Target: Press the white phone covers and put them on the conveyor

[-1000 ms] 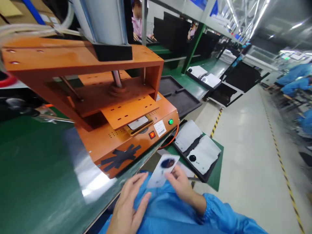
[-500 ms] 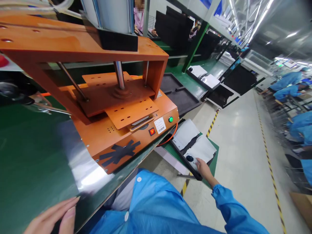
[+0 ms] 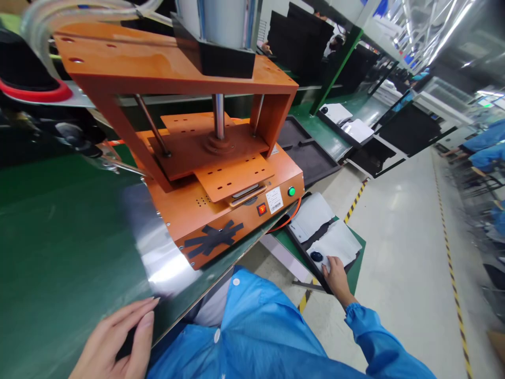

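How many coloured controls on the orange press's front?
2: green button at the right; red switch left of the label. Black tape may hide others.

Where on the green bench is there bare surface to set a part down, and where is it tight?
Bare green bench top shows at picture left, bordered by the orange press, the shiny sheet and the left hand. It is crowded beneath the press plates and, off the bench, in the black tray, where white panels lie under the right hand.

Print and a barcode [image 3: 275,209] mark the white label [image 3: 274,197] on the orange press [image 3: 185,158] (too small to read); no lettering is legible.
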A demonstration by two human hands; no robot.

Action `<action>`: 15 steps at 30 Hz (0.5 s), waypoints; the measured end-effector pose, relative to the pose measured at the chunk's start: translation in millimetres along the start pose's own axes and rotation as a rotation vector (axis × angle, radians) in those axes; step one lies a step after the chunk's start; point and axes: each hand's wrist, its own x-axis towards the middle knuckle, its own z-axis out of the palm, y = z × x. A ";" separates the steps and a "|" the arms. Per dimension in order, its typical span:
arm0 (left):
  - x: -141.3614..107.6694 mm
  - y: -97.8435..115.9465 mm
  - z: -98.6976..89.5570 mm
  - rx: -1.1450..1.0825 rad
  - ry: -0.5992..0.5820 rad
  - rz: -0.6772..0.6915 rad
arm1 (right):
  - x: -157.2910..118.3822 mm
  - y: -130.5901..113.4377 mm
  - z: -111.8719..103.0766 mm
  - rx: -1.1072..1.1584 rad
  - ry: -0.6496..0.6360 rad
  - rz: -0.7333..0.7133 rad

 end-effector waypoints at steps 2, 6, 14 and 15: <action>0.5 1.1 -0.5 -0.006 -0.005 -0.001 | 2.8 -0.3 -0.6 -0.023 -0.001 -0.006; 0.1 1.6 -0.9 -0.027 0.000 -0.012 | 6.3 -4.1 -3.5 -0.080 -0.001 0.015; -0.9 3.0 -1.2 -0.012 -0.004 -0.029 | 13.8 -6.7 -7.9 -0.094 -0.009 0.165; -1.1 2.5 -1.1 -0.018 -0.009 -0.028 | 14.6 -5.4 -8.0 -0.084 0.000 0.174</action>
